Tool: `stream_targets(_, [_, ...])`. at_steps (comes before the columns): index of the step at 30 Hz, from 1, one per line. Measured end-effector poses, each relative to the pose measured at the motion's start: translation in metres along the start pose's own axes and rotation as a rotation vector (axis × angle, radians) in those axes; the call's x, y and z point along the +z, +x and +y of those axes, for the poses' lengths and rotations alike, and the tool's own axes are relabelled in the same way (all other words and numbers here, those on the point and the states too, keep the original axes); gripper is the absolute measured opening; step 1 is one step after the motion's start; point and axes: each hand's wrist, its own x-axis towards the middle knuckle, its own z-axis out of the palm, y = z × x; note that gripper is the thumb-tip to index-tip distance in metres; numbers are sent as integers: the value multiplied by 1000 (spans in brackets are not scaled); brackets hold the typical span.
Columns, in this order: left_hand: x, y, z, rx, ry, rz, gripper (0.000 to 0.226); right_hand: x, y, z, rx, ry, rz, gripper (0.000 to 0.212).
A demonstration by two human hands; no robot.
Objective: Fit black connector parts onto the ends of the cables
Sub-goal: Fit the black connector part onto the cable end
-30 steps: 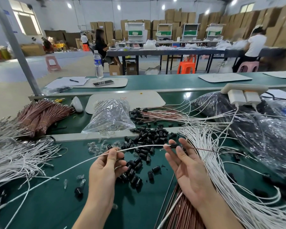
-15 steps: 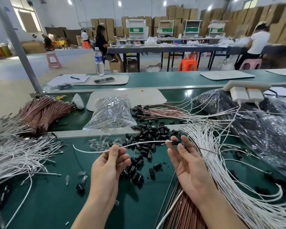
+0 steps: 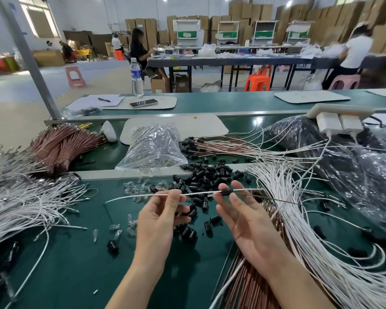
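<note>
White cable bundles (image 3: 20, 197) are spread at the far left of the green bench (image 3: 76, 264). A single white cable (image 3: 201, 193) is pinched by the left hand (image 3: 158, 221) and held level above the heap of loose connector parts (image 3: 203, 177). One black connector part (image 3: 226, 192), threaded on that cable, is pinched by the right hand (image 3: 250, 221), with its other fingers extended.

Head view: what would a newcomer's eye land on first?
At centre, the left hand and right hand hold a white cable level, the right pinching a black connector part on it. Just behind lies a heap of loose black connector parts; white cables fan out at right.
</note>
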Motion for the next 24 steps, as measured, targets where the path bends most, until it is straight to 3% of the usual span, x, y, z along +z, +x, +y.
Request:
stream_targets(5, [5, -6, 1, -22, 13, -101, 14, 4, -1, 11, 28, -273, -87, 37])
stream_targets(11, [8, -11, 1, -74, 43, -214, 12, 3, -1, 15, -17, -439, -65, 34])
stream_targets(17, [12, -12, -2, -76, 47, -243, 29, 4, -1, 19, -30, -522, -53, 34])
stream_targets(24, [7, -10, -1, -20, 66, -168, 17, 5, -1, 18, -48, -526, 32, 33])
